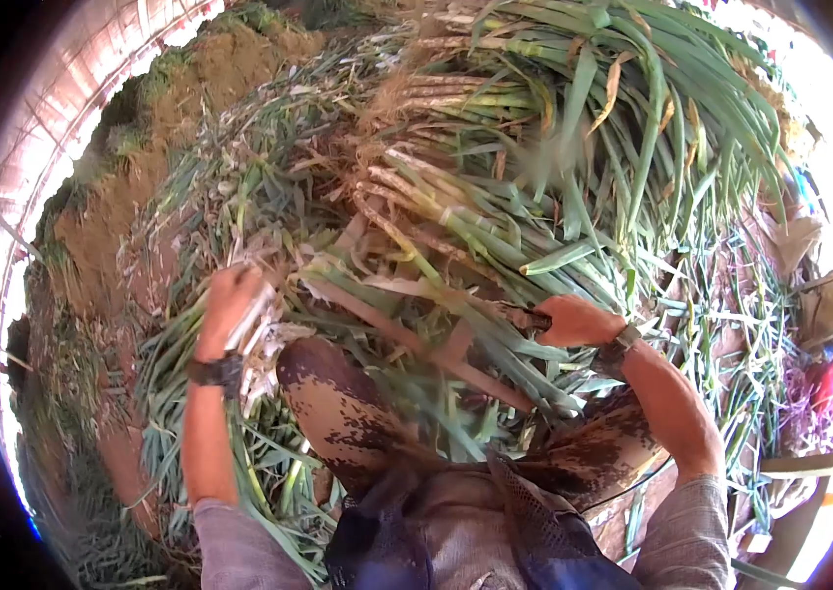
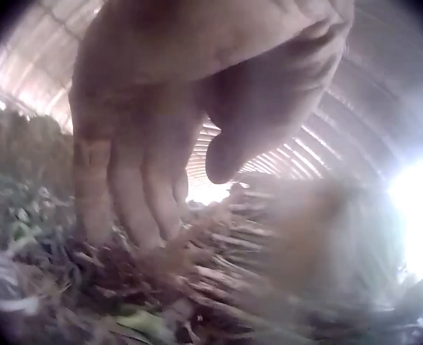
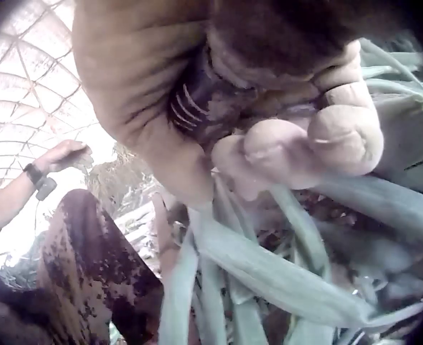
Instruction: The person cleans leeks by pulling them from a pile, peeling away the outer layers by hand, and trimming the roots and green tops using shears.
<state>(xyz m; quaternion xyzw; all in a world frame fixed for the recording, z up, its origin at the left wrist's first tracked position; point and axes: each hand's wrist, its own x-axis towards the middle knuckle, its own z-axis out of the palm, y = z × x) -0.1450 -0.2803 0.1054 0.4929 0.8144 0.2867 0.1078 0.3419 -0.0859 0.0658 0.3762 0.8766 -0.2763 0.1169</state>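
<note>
Over pale, stripped leaf scraps (image 1: 264,349) beside the knee is the left hand (image 1: 230,310). In the left wrist view that hand (image 2: 147,115) points its fingers down at blurred debris, thumb apart, nothing visibly held. The right hand (image 1: 579,322) is above long green leaves (image 1: 505,344) by the other knee. Its curled fingers (image 3: 341,136) grip a dark, ribbed handle (image 3: 197,100) in the right wrist view; the rest of that tool is mostly hidden. Long-leaved stalks with whitish stems (image 1: 436,202) and brown roots lie in front of the hands.
A large heap of leafy stalks (image 1: 633,118) fills the upper right. Leaf litter (image 1: 239,187) and bare soil (image 1: 112,246) stretch along the left. Pink netting (image 1: 810,393) and a brown box (image 1: 823,310) are at the right edge. The person's patterned knees (image 1: 338,403) frame the near leaves.
</note>
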